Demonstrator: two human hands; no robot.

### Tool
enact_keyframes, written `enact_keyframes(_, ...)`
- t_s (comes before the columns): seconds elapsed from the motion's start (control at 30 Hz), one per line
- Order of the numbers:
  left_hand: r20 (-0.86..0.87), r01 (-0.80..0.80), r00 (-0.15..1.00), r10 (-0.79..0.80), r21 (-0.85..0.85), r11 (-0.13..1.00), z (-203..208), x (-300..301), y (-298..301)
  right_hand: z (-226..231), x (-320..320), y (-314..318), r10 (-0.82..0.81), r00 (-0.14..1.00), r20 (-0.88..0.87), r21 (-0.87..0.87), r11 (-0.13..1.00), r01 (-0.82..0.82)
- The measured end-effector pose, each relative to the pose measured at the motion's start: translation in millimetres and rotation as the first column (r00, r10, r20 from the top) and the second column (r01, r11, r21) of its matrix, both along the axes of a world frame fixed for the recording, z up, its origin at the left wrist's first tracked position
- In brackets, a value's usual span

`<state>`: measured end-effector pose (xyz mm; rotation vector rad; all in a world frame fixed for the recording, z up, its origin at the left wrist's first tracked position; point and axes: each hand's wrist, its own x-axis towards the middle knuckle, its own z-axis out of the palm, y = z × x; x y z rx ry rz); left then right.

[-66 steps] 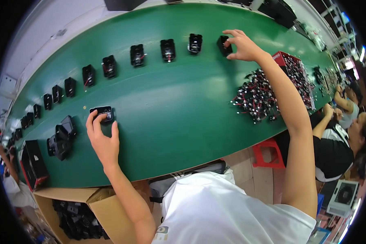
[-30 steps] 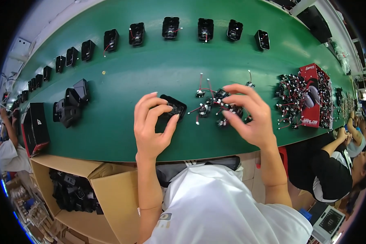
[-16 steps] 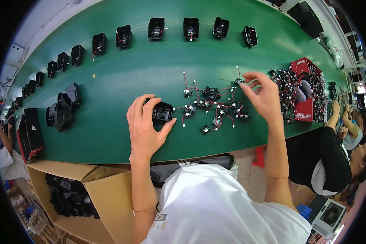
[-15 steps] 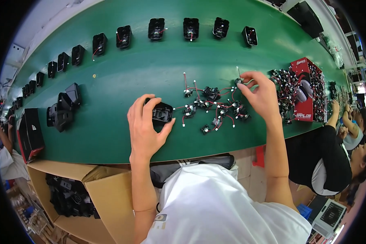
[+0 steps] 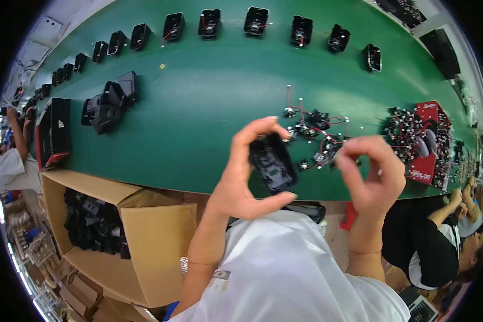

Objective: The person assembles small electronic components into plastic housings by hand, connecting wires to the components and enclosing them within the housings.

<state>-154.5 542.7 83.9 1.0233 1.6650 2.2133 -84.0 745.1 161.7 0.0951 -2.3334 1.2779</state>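
My left hand (image 5: 247, 177) grips a black plastic housing (image 5: 273, 162) by its two ends, lifted off the table with its hollow inside toward me. To the right, my right hand (image 5: 378, 174) has thumb and forefinger pinched together. Whatever lies between those fingertips is too blurred to make out. Behind and between the hands lies a loose cluster of small black parts (image 5: 319, 119) with red wires and white connectors. Part of that cluster is hidden by my right hand.
Black housings (image 5: 256, 22) stand in a curved row along the far side. More black shells (image 5: 110, 107) lie at left, beside a black box (image 5: 53, 131). An open carton (image 5: 158, 249) holds black parts. A wired heap (image 5: 405, 129) and red box (image 5: 426, 147) lie right, near a seated co-worker (image 5: 421, 241).
My left hand has lifted the housing from the table and tilted it toward me. The right hand has come nearer from the wired parts. The whole view has shifted.
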Motion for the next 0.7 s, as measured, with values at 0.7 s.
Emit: enact_keyframes(0.7, -0.227, -0.153, 0.965, 0.130, -0.090, 0.984, -1, 1, -1, -12, -12, -26, 0.304, 0.951, -0.062, 0.080, 0.951, -0.299)
